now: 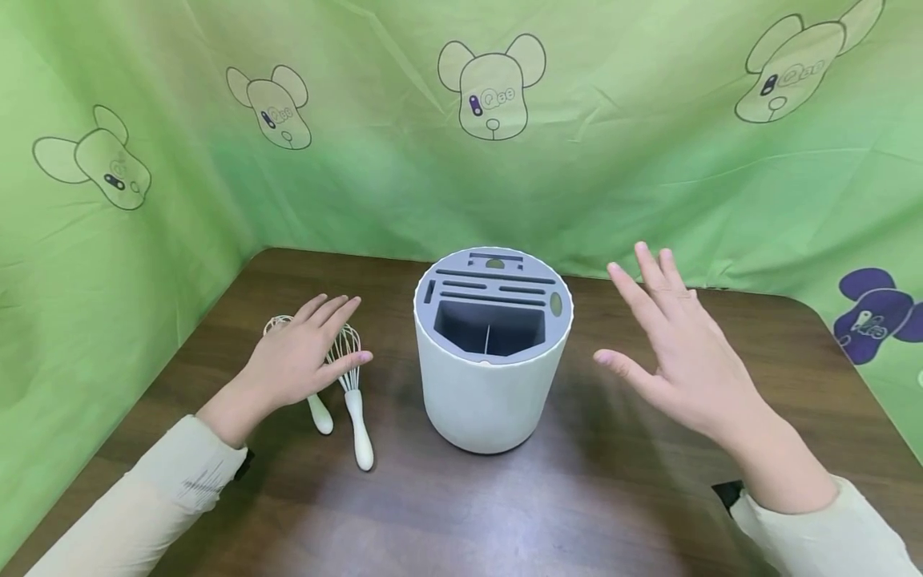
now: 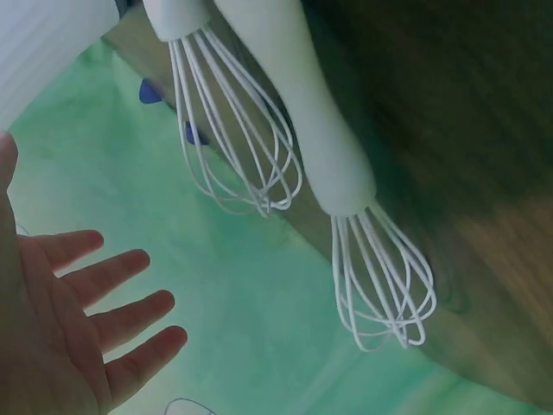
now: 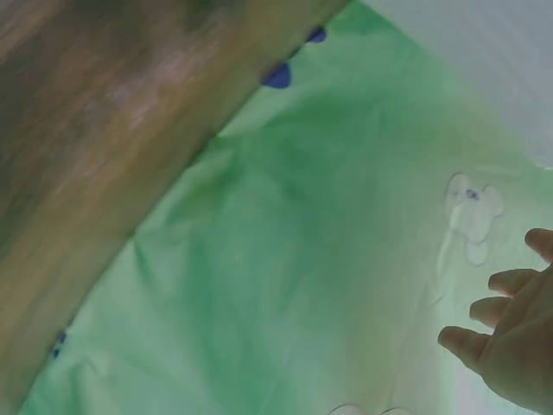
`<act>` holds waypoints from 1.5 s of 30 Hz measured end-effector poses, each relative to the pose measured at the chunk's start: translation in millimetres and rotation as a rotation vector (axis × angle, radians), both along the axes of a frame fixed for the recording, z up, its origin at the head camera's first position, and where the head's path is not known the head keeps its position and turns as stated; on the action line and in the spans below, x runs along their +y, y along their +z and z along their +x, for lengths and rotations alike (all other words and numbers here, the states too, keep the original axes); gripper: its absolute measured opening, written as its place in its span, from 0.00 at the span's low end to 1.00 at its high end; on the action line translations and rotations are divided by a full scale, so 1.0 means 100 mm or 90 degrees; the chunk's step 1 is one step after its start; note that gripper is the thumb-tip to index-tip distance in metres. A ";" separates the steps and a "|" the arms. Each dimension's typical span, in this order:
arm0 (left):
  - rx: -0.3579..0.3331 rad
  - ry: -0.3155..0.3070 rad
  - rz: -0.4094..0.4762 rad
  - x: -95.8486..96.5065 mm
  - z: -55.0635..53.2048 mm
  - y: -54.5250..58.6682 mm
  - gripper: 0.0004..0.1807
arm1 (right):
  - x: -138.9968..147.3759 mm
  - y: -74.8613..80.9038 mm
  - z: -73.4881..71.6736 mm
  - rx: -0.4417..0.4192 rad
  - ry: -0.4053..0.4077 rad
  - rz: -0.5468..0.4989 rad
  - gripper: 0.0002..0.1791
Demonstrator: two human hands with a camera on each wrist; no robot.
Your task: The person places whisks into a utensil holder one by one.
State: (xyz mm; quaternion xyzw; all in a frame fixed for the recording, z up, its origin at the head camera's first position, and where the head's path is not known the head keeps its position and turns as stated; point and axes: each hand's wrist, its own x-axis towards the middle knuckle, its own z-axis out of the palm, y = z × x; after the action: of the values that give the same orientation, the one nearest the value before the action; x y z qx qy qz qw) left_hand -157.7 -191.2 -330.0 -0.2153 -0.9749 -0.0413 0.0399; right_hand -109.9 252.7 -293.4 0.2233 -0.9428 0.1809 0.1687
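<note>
Two white whisks lie on the table at the left. The nearer whisk point(image 1: 358, 421) shows its handle and most of its wire head. My left hand point(image 1: 299, 353) hovers over the other whisk point(image 1: 320, 414) and hides its middle. In the left wrist view both whisks show, with the left hand point(image 2: 73, 320) apart from them, fingers extended. A white round utensil holder point(image 1: 490, 401) with a grey slotted top stands upright at the centre. To its right my right hand point(image 1: 681, 361) is raised with fingers spread, holding nothing; the right wrist view shows the hand point(image 3: 514, 333) too.
The brown wooden table point(image 1: 447, 521) has rounded far corners. A green cloth point(image 1: 375, 176) with mouse-like head drawings hangs behind it and along both sides. The holder's top has narrow slots and a larger divided compartment point(image 1: 461, 324).
</note>
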 end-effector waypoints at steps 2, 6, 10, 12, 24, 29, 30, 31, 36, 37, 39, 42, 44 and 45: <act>-0.006 -0.007 0.004 -0.01 0.02 -0.03 0.45 | -0.05 0.01 0.00 0.005 0.012 -0.005 0.50; -0.011 -0.014 0.011 -0.03 0.05 -0.09 0.44 | -0.15 0.03 -0.01 0.010 0.037 -0.014 0.51; -0.015 -0.014 0.025 -0.06 0.08 -0.14 0.42 | -0.26 0.06 -0.03 0.016 0.064 -0.009 0.51; -0.015 -0.014 0.030 -0.08 0.09 -0.17 0.41 | -0.30 0.06 -0.04 0.019 0.075 -0.005 0.51; 0.000 -0.011 0.043 -0.14 0.14 -0.30 0.28 | -0.44 0.09 -0.06 0.035 0.113 -0.005 0.52; 0.011 -0.010 0.034 -0.14 0.15 -0.33 0.25 | -0.48 0.10 -0.08 0.030 0.124 -0.005 0.55; 0.014 -0.009 0.032 -0.14 0.15 -0.34 0.24 | -0.48 0.10 -0.09 0.029 0.126 -0.005 0.55; 0.015 -0.010 0.030 -0.15 0.15 -0.35 0.24 | -0.49 0.10 -0.09 0.029 0.128 -0.004 0.56; -0.003 -0.010 0.029 -0.15 0.17 -0.38 0.22 | -0.50 0.09 -0.10 0.031 0.134 -0.003 0.57; -0.012 -0.009 0.030 -0.15 0.17 -0.39 0.22 | -0.50 0.09 -0.10 0.031 0.136 -0.004 0.56; -0.031 -0.005 0.031 -0.14 0.17 -0.39 0.23 | -0.50 0.08 -0.10 0.028 0.139 -0.008 0.56; -0.060 -0.008 0.037 -0.14 0.17 -0.41 0.23 | -0.51 0.08 -0.11 0.022 0.142 -0.013 0.56; -0.084 -0.010 0.042 -0.13 0.16 -0.42 0.23 | -0.51 0.07 -0.11 0.019 0.143 -0.015 0.57; -0.099 -0.010 0.048 -0.12 0.16 -0.43 0.23 | -0.51 0.07 -0.11 0.017 0.144 -0.016 0.57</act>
State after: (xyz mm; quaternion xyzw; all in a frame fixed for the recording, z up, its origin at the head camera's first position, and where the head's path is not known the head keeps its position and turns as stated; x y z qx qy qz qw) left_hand -142.1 -203.6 -372.7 -0.2173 -0.9711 -0.0944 -0.0279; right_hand -121.3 201.2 -286.7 0.3287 -0.9069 0.2073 0.1627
